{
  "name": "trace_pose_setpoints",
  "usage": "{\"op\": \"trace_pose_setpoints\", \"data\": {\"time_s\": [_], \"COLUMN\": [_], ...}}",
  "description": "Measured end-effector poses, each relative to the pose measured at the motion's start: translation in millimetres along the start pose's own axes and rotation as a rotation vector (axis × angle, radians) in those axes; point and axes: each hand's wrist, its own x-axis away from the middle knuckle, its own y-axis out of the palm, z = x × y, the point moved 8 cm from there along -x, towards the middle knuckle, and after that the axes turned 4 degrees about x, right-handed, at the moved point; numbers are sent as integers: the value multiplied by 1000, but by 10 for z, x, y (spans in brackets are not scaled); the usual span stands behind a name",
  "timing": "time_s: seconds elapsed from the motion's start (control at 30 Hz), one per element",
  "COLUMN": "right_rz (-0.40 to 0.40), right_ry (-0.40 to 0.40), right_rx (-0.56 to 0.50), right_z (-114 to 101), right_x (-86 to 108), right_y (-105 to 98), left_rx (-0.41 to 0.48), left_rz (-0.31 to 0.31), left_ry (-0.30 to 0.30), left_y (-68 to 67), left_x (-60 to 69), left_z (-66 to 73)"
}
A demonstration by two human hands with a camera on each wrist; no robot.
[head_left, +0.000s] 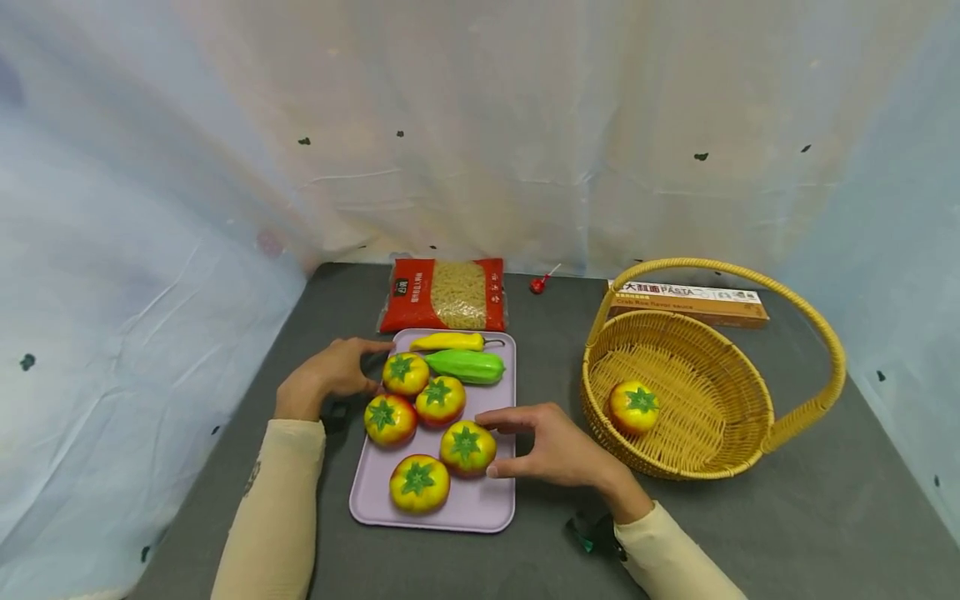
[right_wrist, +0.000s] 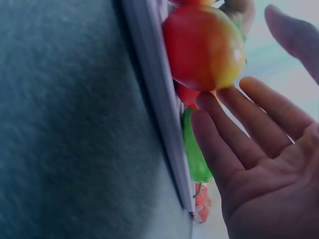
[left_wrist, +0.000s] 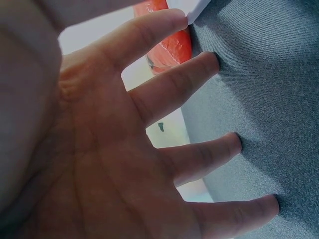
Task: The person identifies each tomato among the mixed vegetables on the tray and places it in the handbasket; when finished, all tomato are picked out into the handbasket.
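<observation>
A lilac tray holds several red-and-yellow tomatoes with green star-shaped tops, a yellow chili pepper and a green ridged vegetable. My left hand is at the tray's left edge, fingers spread; in the left wrist view its fingertips meet the grey tabletop and one is at the tray's corner. From the right, my right hand reaches over the tray rim, thumb and fingers apart beside the nearest tomato. In the right wrist view the fingertips are close to that tomato; contact is hard to tell.
To the right stands a wicker basket with a tall handle and one tomato inside. Behind it lies a pasta box. A red pasta bag lies beyond the tray, and a red lollipop is near the back edge.
</observation>
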Motion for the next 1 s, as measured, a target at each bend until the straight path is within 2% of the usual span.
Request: {"op": "trace_pose_setpoints", "data": {"time_s": [0.4, 0.63, 0.8, 1.0], "right_rz": [36, 41, 61, 157], "right_ry": [-3, 2, -11, -31], "right_rx": [-34, -50, -70, -100], "right_z": [33, 16, -74, -242], "right_x": [-85, -87, -21, 231], "right_y": [149, 146, -14, -365], "left_rx": [9, 10, 12, 20], "left_rz": [-7, -5, 6, 2], "left_ry": [-12, -13, -23, -29], "left_y": [-1, -6, -22, -30], "left_x": [17, 24, 33, 53], "left_z": [1, 10, 18, 43]}}
